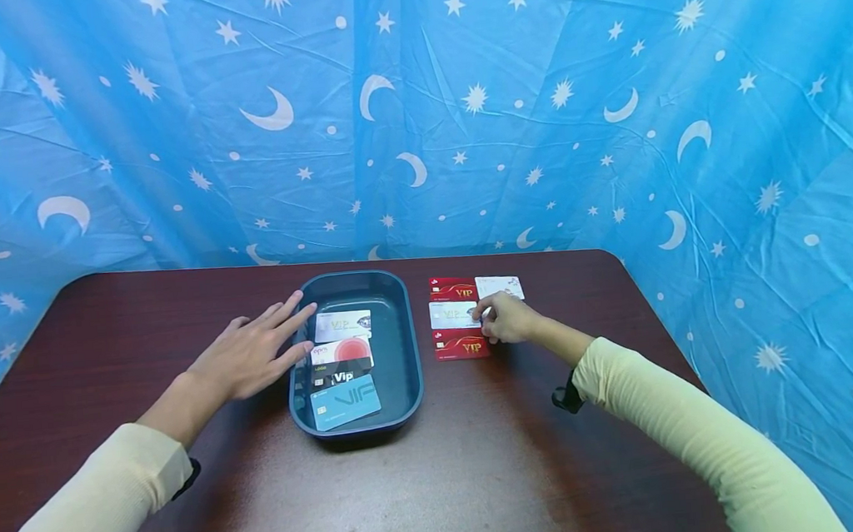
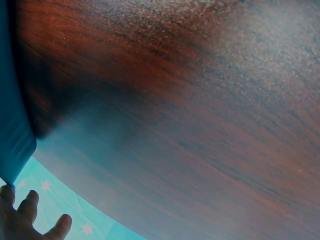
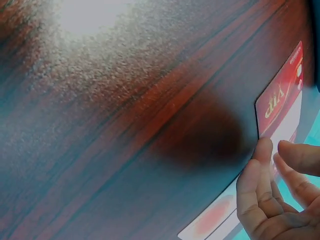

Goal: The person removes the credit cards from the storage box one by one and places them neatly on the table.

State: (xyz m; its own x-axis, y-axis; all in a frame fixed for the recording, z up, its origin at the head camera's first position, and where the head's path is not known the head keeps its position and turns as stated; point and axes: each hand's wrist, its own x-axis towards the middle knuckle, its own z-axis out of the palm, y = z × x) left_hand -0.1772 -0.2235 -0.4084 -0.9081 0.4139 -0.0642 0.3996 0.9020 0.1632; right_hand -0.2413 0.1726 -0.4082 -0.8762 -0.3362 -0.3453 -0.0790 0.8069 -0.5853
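My right hand (image 1: 509,318) has curled fingers and thumb at the right end of a silver VIP card (image 1: 451,315), pinching its edge; the fingers partly cover it. This card lies between two red VIP cards, the far one (image 1: 452,288) and the near one (image 1: 459,343). A white card (image 1: 501,286) sits just beyond the hand. On the left, my left hand (image 1: 256,354) spreads its straight fingers over the left rim of a dark blue tray (image 1: 407,368). Inside lie a silver card (image 1: 333,325), a white-and-red card (image 1: 324,353), a black Vip card (image 1: 323,380) and a light blue VIP card (image 1: 347,403).
Everything rests on a dark brown wooden table (image 1: 445,498) with a glossy top. Behind it and along the right side hangs a blue curtain (image 1: 461,130) with moons and stars. In the left wrist view the tray's outer wall (image 2: 12,110) stands at the left edge.
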